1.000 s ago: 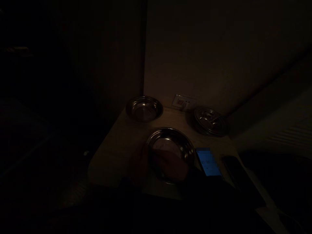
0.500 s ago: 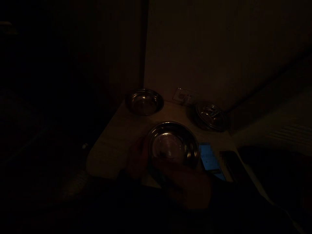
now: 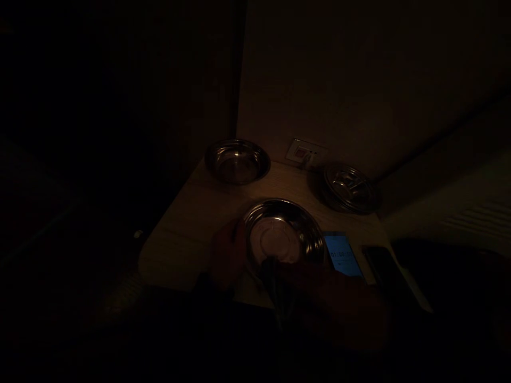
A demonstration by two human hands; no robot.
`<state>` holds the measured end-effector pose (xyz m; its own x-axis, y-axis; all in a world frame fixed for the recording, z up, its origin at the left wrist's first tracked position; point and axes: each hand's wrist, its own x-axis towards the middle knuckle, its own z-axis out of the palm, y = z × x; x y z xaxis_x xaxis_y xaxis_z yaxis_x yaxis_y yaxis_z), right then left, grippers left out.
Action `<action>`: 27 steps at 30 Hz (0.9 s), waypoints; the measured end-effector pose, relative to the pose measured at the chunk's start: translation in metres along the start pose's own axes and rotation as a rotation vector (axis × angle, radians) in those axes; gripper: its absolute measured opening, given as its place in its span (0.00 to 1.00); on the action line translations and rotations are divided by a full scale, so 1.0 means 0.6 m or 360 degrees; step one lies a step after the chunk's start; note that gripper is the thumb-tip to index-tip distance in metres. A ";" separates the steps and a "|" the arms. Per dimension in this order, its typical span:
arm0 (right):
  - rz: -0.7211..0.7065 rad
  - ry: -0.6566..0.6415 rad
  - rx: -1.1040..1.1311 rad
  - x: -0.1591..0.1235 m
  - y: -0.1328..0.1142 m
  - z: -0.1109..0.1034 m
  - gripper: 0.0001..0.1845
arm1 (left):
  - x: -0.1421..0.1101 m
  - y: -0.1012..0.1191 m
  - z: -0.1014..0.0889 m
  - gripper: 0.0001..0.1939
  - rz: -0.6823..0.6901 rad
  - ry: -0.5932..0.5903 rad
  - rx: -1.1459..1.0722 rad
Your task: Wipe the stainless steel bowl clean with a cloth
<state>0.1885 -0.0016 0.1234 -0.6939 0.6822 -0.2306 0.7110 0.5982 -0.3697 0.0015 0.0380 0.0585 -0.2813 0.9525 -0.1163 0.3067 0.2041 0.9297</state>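
In dim light a shiny metal bowl point(image 3: 279, 239) stands near the front of a small wooden table point(image 3: 179, 229). My left hand point(image 3: 227, 252) is closed on its left rim, fingers partly lost in shadow. My right hand point(image 3: 331, 292) reaches over the bowl's near side. Its closed fingers grip a dark cloth point(image 3: 275, 287) that touches the inside of the bowl near the front rim and hangs down toward me. Darkness hides most of the fingers and the cloth's lower end.
Another metal bowl point(image 3: 237, 162) stands at the table's back left. Stacked metal dishes point(image 3: 347, 189) sit at the back right, below a wall socket point(image 3: 305, 151). To the right lie a lit phone point(image 3: 342, 255) and a dark phone-like slab point(image 3: 383, 266). Walls close off the back and right.
My right hand has moved to the right, and the cloth now shows more clearly at the bowl's near edge. My left hand stays on the rim.
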 end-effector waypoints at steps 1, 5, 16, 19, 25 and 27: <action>-0.0019 -0.0001 0.0034 0.013 -0.010 0.003 0.31 | -0.002 0.002 0.001 0.20 -0.0022 0.0013 -0.0003; 0.0019 0.0065 0.0127 0.057 -0.043 0.013 0.27 | -0.007 0.004 0.002 0.20 -0.0042 0.0058 -0.0012; 0.0342 0.0447 0.0122 0.037 -0.060 0.039 0.21 | -0.010 0.004 0.008 0.20 -0.0106 0.0070 0.0036; 0.0434 0.0368 0.0048 0.054 -0.070 0.043 0.17 | -0.007 0.003 0.007 0.20 -0.0030 0.0076 0.0035; 0.0234 0.0215 -0.0169 0.027 -0.035 0.025 0.20 | 0.000 -0.001 0.005 0.19 0.0014 0.0024 -0.0009; 0.0129 0.0232 -0.0215 0.017 -0.022 0.028 0.21 | 0.001 0.001 0.007 0.19 -0.0018 0.0027 -0.0007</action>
<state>0.1703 -0.0095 0.1106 -0.6170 0.7780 -0.1187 0.7794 0.5832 -0.2290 0.0052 0.0394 0.0573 -0.3002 0.9462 -0.1210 0.2992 0.2139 0.9299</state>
